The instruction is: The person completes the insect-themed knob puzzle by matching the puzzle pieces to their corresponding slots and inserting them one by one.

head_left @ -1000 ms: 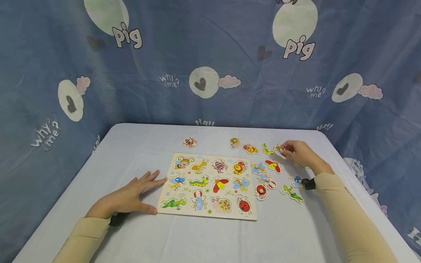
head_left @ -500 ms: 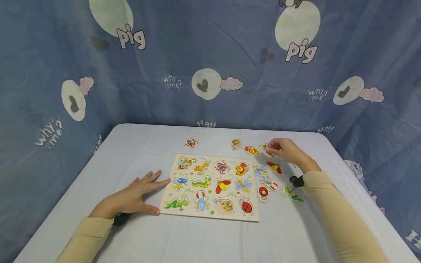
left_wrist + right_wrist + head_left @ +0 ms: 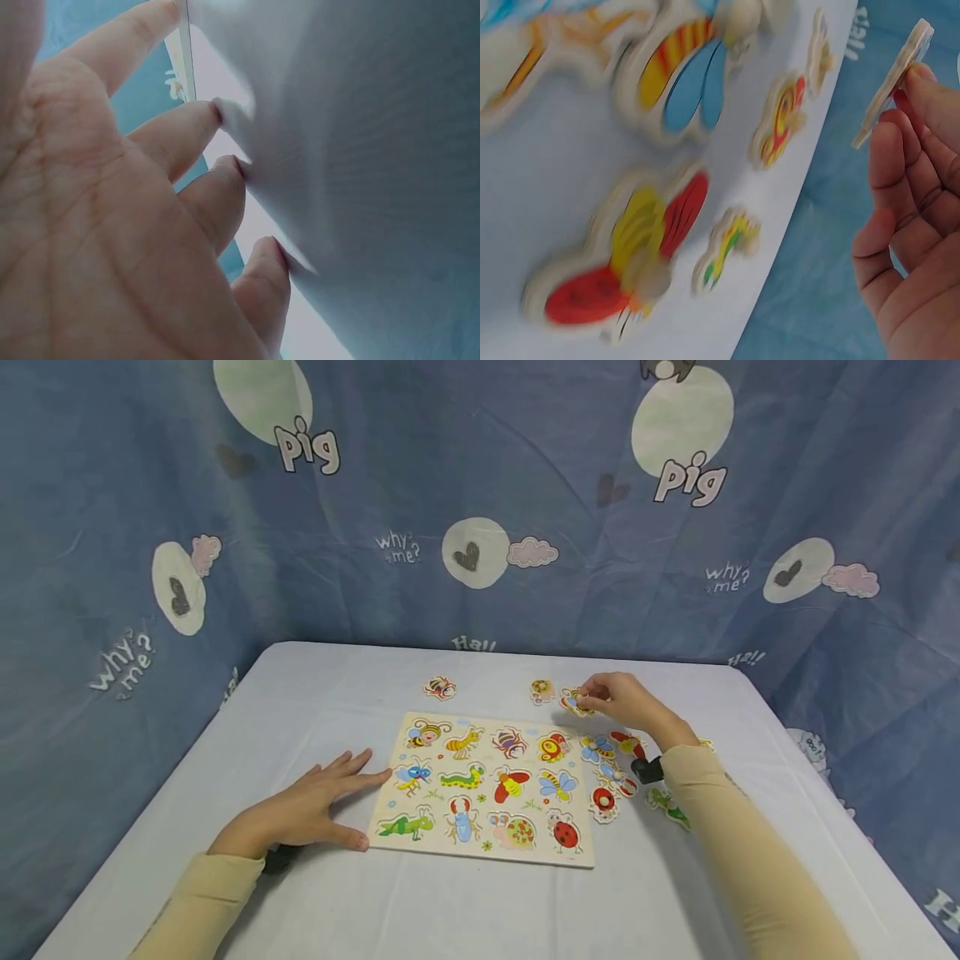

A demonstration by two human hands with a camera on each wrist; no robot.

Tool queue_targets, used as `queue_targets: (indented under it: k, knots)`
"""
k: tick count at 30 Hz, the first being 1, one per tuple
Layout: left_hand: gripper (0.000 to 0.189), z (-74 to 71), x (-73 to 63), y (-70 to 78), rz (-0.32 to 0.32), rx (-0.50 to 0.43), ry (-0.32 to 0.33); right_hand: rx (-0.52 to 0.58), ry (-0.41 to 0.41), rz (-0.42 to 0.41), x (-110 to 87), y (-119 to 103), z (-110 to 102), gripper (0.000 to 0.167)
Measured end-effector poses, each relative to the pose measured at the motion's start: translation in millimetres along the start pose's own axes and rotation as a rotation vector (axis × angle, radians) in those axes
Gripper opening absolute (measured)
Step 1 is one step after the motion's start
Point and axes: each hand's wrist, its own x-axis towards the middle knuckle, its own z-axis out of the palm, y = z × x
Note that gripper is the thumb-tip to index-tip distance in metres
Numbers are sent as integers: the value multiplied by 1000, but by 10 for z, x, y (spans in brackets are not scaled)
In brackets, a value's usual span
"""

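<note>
My left hand (image 3: 307, 806) lies with spread fingers at the left edge of the insect puzzle board (image 3: 536, 854). Forefinger and thumb reach that edge. In the left wrist view its fingertips (image 3: 262, 251) rest along the white cloth. Beyond the board's top right corner, my right hand (image 3: 630, 700) pinches a bee puzzle piece (image 3: 573, 700). The right wrist view has this bee piece (image 3: 891, 86) raised and edge-on between thumb and fingers. From the head it overlaps a red-and-yellow butterfly piece, which shows on the table in the right wrist view as a butterfly piece (image 3: 780, 124).
Loose knobbed pieces lie right of the board: a firefly (image 3: 627, 744), a dragonfly (image 3: 597, 749), a ladybird (image 3: 603, 802) and a green grasshopper (image 3: 670, 807). Behind the board are a spider piece (image 3: 440, 687) and a snail piece (image 3: 542, 692). A blue printed curtain (image 3: 390, 602) hangs behind the table.
My right hand has moved left with the bee piece, from the far right pieces, past the caterpillar, to over the butterfly piece. My left hand has stayed at the board's edge.
</note>
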Motion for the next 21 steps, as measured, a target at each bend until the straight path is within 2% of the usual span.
queue_targets:
  k: [14, 21]
  knots:
    - [105, 31, 15, -75, 9, -37, 22, 61, -44, -49, 248, -327, 265, 17]
    - [104, 50, -5, -111, 13, -46, 26, 44, -32, -98, 344, -479, 465, 15]
